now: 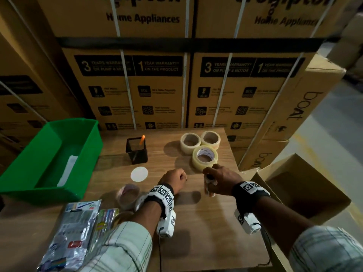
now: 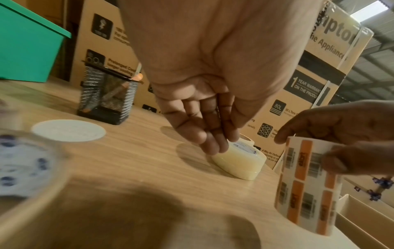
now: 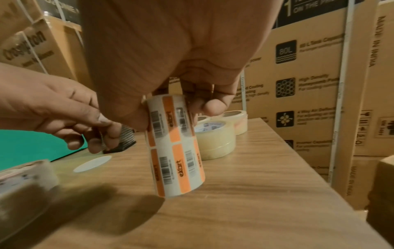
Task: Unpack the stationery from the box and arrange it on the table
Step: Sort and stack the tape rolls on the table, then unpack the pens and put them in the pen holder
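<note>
— Three tape rolls (image 1: pixel 200 147) logged, upper centre of head view. Label roll (image 3: pixel 175 146)?

— I have it pinched from above in my right hand (image 1: pixel 222 180), long axis upright, just over bare table (image 1: pixel 206 222), below the tapes.

— Left hand (image 1: pixel 173 180)?

— Loosely curled, holding nothing, left of the roll. Right is nearer; box (image 1: pixel 306 185) sits at right edge.

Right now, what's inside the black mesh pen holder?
The black mesh pen holder holds one pencil-like stick, leaning with its orange tip above the rim. The mesh and shadow hide the bottom, so smaller items cannot be ruled out.
</note>
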